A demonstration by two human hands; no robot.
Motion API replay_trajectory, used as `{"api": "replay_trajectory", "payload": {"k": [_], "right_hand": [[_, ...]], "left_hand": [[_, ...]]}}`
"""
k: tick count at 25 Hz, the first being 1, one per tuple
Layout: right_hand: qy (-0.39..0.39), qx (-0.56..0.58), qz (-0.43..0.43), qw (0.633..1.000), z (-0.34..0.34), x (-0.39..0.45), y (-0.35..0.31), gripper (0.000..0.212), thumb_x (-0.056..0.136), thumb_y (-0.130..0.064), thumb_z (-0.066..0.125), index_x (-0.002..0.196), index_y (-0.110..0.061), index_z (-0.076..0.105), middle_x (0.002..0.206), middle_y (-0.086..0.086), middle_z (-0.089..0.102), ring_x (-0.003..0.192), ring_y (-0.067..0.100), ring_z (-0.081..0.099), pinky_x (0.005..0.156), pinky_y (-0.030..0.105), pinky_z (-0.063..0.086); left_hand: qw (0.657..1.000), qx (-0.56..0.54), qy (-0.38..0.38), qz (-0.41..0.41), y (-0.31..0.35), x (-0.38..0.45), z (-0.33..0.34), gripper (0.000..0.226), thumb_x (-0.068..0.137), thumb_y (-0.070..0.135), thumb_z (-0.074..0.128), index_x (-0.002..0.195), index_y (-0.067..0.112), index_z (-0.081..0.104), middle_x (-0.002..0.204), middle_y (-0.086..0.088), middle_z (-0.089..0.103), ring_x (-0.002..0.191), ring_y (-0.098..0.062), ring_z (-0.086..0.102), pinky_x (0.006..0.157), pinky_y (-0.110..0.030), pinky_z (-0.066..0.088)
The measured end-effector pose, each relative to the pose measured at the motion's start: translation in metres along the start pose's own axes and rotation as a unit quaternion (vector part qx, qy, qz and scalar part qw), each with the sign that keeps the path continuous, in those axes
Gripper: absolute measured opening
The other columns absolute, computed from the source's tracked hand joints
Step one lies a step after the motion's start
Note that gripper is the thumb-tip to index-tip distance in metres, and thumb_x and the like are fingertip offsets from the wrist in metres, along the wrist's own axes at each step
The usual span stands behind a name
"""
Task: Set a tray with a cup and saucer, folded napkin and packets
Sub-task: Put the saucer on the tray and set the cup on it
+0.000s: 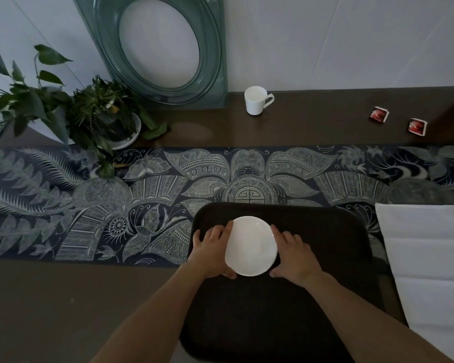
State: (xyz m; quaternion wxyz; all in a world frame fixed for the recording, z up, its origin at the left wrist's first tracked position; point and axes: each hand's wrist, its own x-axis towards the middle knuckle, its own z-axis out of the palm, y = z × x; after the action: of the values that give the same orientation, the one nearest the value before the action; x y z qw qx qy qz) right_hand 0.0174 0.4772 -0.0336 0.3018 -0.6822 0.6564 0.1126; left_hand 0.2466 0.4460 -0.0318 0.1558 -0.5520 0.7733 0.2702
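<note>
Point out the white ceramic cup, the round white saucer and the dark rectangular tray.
White ceramic cup [255,101]: head view, outer wall.
Round white saucer [250,246]: head view, centre.
Dark rectangular tray [325,244]: head view, bare floor.

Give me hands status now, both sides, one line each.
Left hand: closed on the left edge of the saucer, over the tray.
Right hand: closed on the saucer's right edge.

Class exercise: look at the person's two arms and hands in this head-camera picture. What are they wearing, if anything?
Nothing shows on them. The left hand and right hand are bare: no gloves, rings, watch or bracelet can be seen. Both forearms are uncovered right down to the picture's bottom edge, so no sleeve or cuff appears. The dim lighting could hide small details.
</note>
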Motion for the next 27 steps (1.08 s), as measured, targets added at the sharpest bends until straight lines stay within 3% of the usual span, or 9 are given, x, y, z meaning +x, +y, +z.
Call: {"api": "replay_trajectory", "payload": {"k": [3, 5, 8, 12, 16, 21, 27], "right_hand": [[-0.065, 0.044, -0.004, 0.997, -0.029, 0.015, 0.015, 0.091, 0.077, -0.026, 0.073, 0.151, -0.031, 0.022, 0.136, 0.003, 0.044, 0.122, 0.020, 0.046, 0.097, 0.037, 0.046], [-0.110, 0.019, 0.001, 0.994, -0.054, 0.028, 0.022, 0.073, 0.084, -0.032, 0.068, 0.148, -0.028, 0.033, 0.142, 0.004, 0.044, 0.127, 0.020, 0.046, 0.103, 0.037, 0.042], [-0.116, -0.037, -0.003, 0.993, -0.095, 0.049, 0.022, 0.057, 0.090, -0.040, 0.059, 0.142, -0.023, 0.043, 0.143, 0.005, 0.048, 0.128, 0.021, 0.047, 0.105, 0.039, 0.041], [-0.110, -0.086, -0.017, 0.990, -0.147, 0.078, 0.019, 0.035, 0.093, -0.041, 0.054, 0.121, -0.020, 0.063, 0.120, 0.004, 0.063, 0.108, 0.021, 0.058, 0.094, 0.038, 0.047], [-0.103, -0.099, -0.012, 0.990, -0.187, 0.112, 0.017, 0.028, 0.094, -0.037, 0.054, 0.107, -0.019, 0.069, 0.112, 0.003, 0.068, 0.100, 0.020, 0.063, 0.087, 0.035, 0.051], [-0.082, -0.120, -0.011, 0.989, -0.240, 0.167, 0.019, 0.036, 0.094, -0.039, 0.052, 0.118, -0.016, 0.065, 0.125, 0.008, 0.064, 0.112, 0.029, 0.060, 0.095, 0.046, 0.050], [-0.038, -0.103, 0.002, 0.994, -0.293, 0.235, 0.034, 0.041, 0.093, -0.043, 0.055, 0.129, -0.025, 0.057, 0.133, 0.001, 0.057, 0.119, 0.025, 0.053, 0.102, 0.043, 0.044]], "left_hand": [[0.998, -0.023, -0.066, 0.003, -0.007, 0.012, -0.034, 0.121, 0.055, 0.048, 0.084, 0.149, 0.031, 0.010, 0.144, -0.002, 0.034, 0.133, -0.027, 0.038, 0.112, -0.058, 0.024], [0.993, -0.039, -0.113, -0.009, -0.010, 0.028, -0.062, 0.103, 0.062, 0.047, 0.083, 0.147, 0.032, 0.027, 0.141, -0.001, 0.040, 0.128, -0.027, 0.044, 0.107, -0.050, 0.036], [0.992, -0.020, -0.126, -0.016, -0.004, 0.057, -0.102, 0.070, 0.076, 0.049, 0.075, 0.137, 0.026, 0.049, 0.137, -0.002, 0.053, 0.125, -0.026, 0.049, 0.105, -0.045, 0.040], [0.991, 0.020, -0.130, -0.009, 0.012, 0.100, -0.154, 0.040, 0.082, 0.042, 0.072, 0.116, 0.023, 0.064, 0.126, -0.001, 0.062, 0.119, -0.025, 0.054, 0.098, -0.043, 0.040], [0.988, 0.045, -0.146, -0.013, 0.022, 0.142, -0.203, 0.040, 0.083, 0.034, 0.072, 0.120, 0.025, 0.062, 0.133, 0.000, 0.058, 0.124, -0.026, 0.051, 0.106, -0.049, 0.038], [0.986, 0.092, -0.135, -0.010, 0.022, 0.201, -0.260, 0.040, 0.081, 0.027, 0.073, 0.119, 0.019, 0.067, 0.128, -0.003, 0.061, 0.116, -0.029, 0.056, 0.100, -0.048, 0.046], [0.991, 0.114, -0.074, -0.017, 0.010, 0.269, -0.310, 0.044, 0.081, 0.025, 0.070, 0.123, 0.019, 0.061, 0.129, -0.004, 0.058, 0.116, -0.029, 0.054, 0.099, -0.047, 0.046]]}}
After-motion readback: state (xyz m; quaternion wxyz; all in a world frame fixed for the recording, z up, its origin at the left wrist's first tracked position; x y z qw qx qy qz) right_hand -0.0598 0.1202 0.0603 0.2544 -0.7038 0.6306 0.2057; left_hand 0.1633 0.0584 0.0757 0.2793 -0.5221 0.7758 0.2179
